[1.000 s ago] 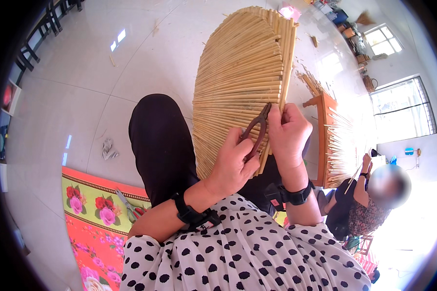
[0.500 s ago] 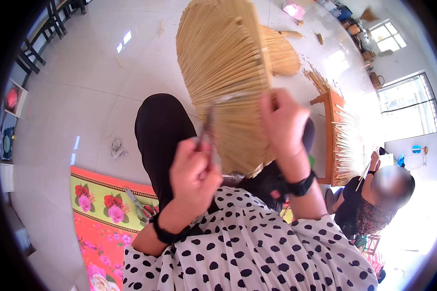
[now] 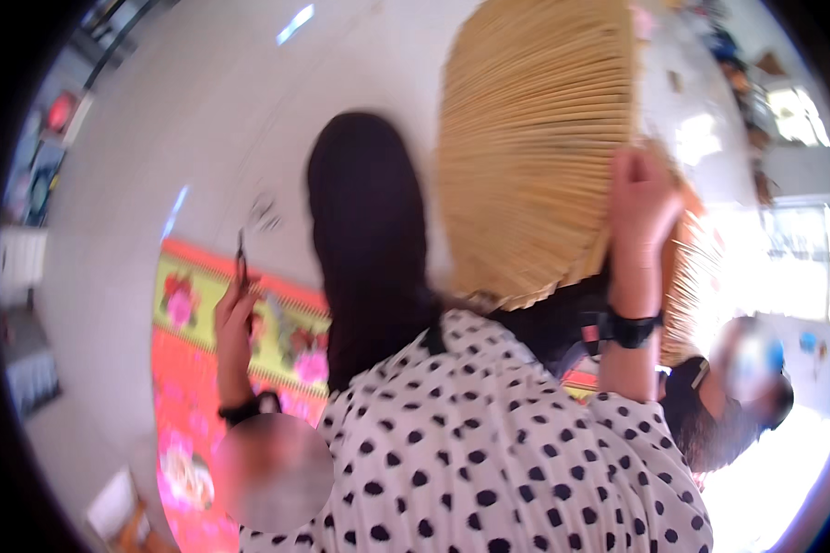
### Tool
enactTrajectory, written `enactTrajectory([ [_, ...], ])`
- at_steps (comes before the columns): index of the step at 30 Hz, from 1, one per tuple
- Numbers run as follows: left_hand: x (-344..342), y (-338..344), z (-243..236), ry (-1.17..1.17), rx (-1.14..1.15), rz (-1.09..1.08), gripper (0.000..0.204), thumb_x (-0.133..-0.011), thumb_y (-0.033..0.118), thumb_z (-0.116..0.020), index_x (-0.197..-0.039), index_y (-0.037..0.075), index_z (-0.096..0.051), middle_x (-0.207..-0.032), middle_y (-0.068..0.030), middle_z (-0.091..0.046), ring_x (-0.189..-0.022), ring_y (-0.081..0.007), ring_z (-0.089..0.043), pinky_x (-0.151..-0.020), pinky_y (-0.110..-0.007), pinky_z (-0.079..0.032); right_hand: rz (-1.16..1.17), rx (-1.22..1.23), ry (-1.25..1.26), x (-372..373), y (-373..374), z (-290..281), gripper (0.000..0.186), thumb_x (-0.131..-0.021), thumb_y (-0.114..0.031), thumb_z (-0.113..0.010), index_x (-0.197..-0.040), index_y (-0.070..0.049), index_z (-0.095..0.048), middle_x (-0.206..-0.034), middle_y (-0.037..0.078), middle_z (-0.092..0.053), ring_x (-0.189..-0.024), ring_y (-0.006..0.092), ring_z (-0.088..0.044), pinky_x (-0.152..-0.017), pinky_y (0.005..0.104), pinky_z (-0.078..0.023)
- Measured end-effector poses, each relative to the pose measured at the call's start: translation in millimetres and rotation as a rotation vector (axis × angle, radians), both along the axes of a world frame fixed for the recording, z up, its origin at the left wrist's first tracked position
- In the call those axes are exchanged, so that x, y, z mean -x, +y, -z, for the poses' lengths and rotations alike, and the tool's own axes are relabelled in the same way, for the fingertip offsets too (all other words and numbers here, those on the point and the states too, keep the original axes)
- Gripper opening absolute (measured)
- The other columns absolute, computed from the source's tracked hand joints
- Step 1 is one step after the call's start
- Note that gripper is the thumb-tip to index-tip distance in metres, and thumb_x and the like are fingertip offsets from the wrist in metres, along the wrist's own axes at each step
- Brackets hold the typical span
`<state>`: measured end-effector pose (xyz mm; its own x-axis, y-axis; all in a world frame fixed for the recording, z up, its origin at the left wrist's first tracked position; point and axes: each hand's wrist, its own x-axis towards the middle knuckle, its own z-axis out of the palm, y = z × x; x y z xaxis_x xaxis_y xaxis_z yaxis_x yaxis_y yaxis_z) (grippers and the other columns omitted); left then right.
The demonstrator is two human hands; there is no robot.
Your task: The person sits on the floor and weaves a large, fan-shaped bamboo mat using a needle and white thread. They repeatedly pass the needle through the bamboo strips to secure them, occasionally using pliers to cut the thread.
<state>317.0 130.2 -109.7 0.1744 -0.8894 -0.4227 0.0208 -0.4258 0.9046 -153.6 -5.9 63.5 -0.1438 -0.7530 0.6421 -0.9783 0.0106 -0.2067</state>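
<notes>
My left hand (image 3: pixel 237 311) is out to the left over a floral mat (image 3: pixel 186 387), closed on dark pliers (image 3: pixel 242 253) that point upward, away from the straw panel. My right hand (image 3: pixel 644 189) grips the right edge of the large fan-shaped panel of ribbed straw stalks (image 3: pixel 535 147), which stands beside my dark-trousered knee (image 3: pixel 364 184). Blurred scissors (image 3: pixel 286 327) lie on the mat just right of my left hand. The picture is smeared by motion, so fine detail is hard to tell.
On the right, a co-worker (image 3: pixel 715 424) sits near a wooden piece with pale sticks (image 3: pixel 684 286), partly hidden behind my arm and the panel. Dark chair legs (image 3: pixel 101 32) and shelving (image 3: pixel 32 184) line the left. Assorted items (image 3: pixel 733 64) lie along the far right wall.
My left hand has pulled the pliers away from the panel and swung far left and down. The panel and right hand appear further right, as the whole view has shifted.
</notes>
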Motion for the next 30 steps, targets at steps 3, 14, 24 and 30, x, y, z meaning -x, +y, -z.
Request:
enactTrajectory([
  [3,-80.5,64.2,188.7,-0.565,-0.233,-0.102,0.024,-0.083,0.023,-0.055,-0.086,0.002,-0.065,-0.072,-0.0139,-0.064,-0.060,-0.0228,-0.059,-0.054,-0.035,-0.047,0.084,-0.083,0.021,11.8,9.0,4.1,0.027,-0.090,-0.032,-0.063,-0.085,-0.007,-0.070,-0.069,0.011,-0.066,-0.061,0.0209,-0.063,-0.059,0.0343,-0.050],
  [14,-77.4,186.4,334.9,-0.884,-0.502,-0.101,0.042,-0.090,0.037,-0.060,-0.110,0.000,-0.061,-0.104,-0.0229,-0.064,-0.093,-0.0446,-0.061,-0.080,-0.052,-0.049,-0.125,-0.051,-0.206,-20.2,25.1,2.6,0.017,-0.085,-0.021,-0.070,-0.083,-0.005,-0.069,-0.057,0.009,-0.058,-0.049,0.0143,-0.055,-0.051,0.0303,-0.048],
  [24,117.5,-108.1,-137.2,-0.271,0.852,-0.131,0.035,-0.094,0.011,-0.055,-0.126,-0.003,-0.053,-0.129,-0.0129,-0.055,-0.121,-0.0216,-0.052,-0.100,-0.034,-0.043,-0.166,-0.041,-0.311,-21.3,60.0,9.0,0.014,-0.082,-0.009,-0.072,-0.083,0.001,-0.063,-0.056,0.011,-0.055,-0.044,0.0186,-0.052,-0.047,0.0269,-0.044],
  [30,259.5,-118.5,-146.1,-0.205,0.971,0.540,0.038,-0.077,0.006,-0.073,-0.112,0.001,-0.060,-0.114,-0.0141,-0.059,-0.103,-0.0266,-0.061,-0.088,-0.032,-0.049,-0.206,-0.012,-0.306,-25.1,66.0,12.9,0.015,-0.080,-0.008,-0.073,-0.084,0.002,-0.062,-0.057,0.011,-0.056,-0.045,0.0205,-0.056,-0.046,0.0277,-0.045],
])
